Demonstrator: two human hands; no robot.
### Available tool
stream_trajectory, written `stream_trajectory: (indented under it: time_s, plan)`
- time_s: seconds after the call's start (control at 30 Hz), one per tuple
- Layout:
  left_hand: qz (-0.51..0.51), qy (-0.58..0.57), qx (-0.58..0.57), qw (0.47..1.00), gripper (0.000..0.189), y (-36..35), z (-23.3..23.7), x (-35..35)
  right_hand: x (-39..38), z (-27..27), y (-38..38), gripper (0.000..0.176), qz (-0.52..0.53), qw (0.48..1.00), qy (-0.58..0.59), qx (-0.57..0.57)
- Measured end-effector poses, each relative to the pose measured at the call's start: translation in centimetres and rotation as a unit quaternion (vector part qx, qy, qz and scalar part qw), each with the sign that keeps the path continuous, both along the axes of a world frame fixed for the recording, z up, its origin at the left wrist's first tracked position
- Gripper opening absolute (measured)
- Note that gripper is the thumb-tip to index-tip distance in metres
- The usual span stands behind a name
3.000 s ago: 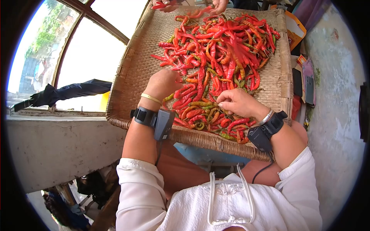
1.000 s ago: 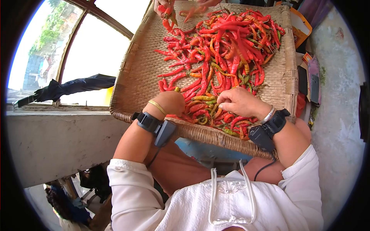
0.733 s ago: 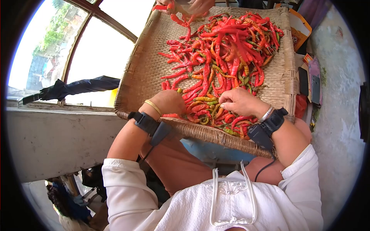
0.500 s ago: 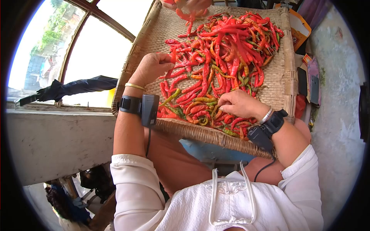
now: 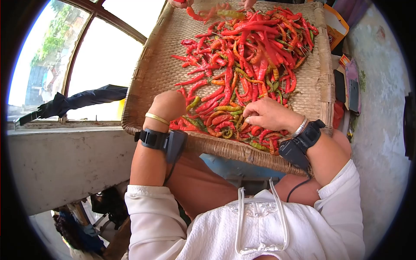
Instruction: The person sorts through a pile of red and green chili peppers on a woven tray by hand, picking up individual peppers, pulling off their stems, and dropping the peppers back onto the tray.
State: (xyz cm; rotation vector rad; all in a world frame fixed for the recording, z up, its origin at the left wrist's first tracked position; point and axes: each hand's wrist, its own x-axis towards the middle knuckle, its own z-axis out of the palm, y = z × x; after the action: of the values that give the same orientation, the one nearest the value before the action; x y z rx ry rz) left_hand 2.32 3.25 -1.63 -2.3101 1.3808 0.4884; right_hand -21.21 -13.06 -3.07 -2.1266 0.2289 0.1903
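Red, orange and some green chili peppers (image 5: pixel 260 47) lie heaped on a woven tray (image 5: pixel 162 56). My left hand (image 5: pixel 170 104) is bent down over the tray's left front part, beside the near peppers. Its fingers are hidden behind the back of the hand, so what they hold cannot be seen. Over the front peppers, my right hand (image 5: pixel 273 115) has its thumb and fingers curled together, touching the pile. Whatever may be between those fingertips is too small or covered to make out.
Another person's hands (image 5: pixel 248 3) show at the tray's far edge, with blurred peppers close by. A folded dark umbrella (image 5: pixel 86 99) lies by the window on the left. Along the right side are a phone (image 5: pixel 353 95) and an open orange box (image 5: pixel 336 28).
My left hand, earlier raised with a red chili pepper in its fingers, has come down and toward me, bending at the wrist. My right hand barely moved. The other person's hands have moved apart.
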Motion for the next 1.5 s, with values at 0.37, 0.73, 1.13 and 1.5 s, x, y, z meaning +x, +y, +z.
stream_trajectory:
  time_s: [0.37, 0.73, 1.13, 1.5]
  plan:
    - [-0.031, 0.111, 0.054, 0.992, 0.017, 3.4, -0.5, 0.8, -0.1, -0.5, 0.3, 0.021, 0.020, 1.000, -0.009, -0.013]
    - [-0.081, 0.119, 0.045, 0.989, 0.026, 3.4, -0.5, 0.8, -0.1, -0.5, 0.3, 0.021, 0.022, 1.000, -0.001, -0.021]
    - [-0.014, 0.248, -0.178, 0.952, 0.020, -3.5, 3.5, 0.6, -0.1, -0.6, 0.6, 0.022, 0.022, 0.999, 0.029, -0.014]
    - [0.051, 0.511, -0.124, 0.849, 0.013, -6.8, 1.6, -4.7, 0.7, -0.2, 0.7, 0.036, -0.163, 0.978, -0.060, 0.112]
